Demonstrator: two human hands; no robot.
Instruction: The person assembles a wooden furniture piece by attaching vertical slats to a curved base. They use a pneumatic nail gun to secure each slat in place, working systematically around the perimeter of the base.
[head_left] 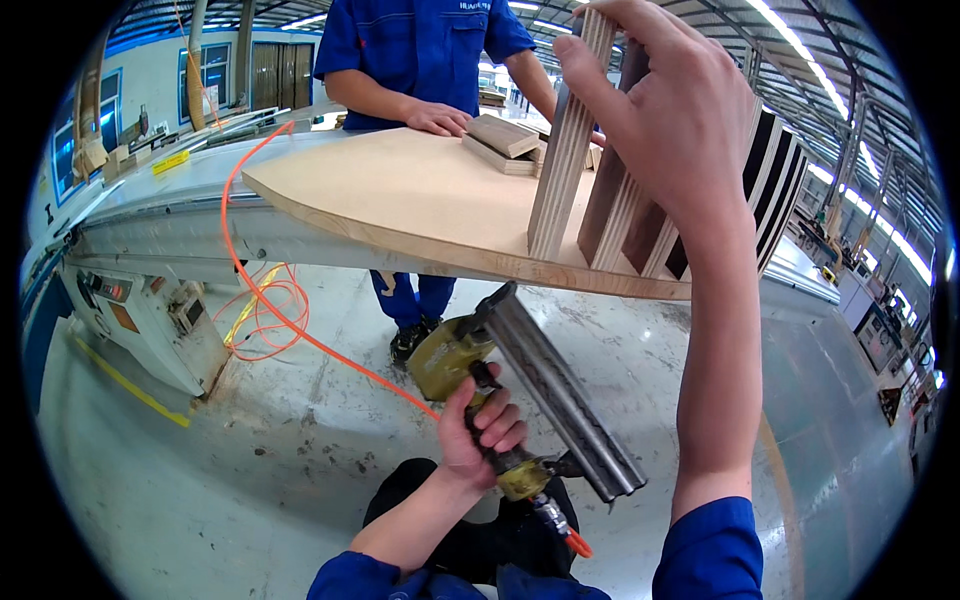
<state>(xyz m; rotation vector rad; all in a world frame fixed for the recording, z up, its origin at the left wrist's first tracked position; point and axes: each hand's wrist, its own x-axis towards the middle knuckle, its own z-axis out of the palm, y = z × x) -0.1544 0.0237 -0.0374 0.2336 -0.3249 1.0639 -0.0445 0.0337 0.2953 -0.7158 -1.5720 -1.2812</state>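
Note:
My left hand [478, 430] is wrapped around the grip of a pneumatic nail gun [440, 362], with a yellowish body and a long metal magazine [560, 395] slanting down to the right. An orange air hose fitting [555, 520] hangs from its handle end. My right hand [680, 110] reaches up and grips the top of an upright plywood strip [566, 165], with the thumb on its near side. The strip stands on edge on a pale, curved board [360, 195]. Several more upright plywood strips [625, 215] stand to the right, partly hidden by my right arm.
Across the board stands a person in blue workwear [415, 60], one hand resting on the board. Short wood blocks [500, 140] lie beside that hand. An orange hose [300, 330] runs over the worktable edge and coils on the floor. A machine cabinet [150, 325] stands left.

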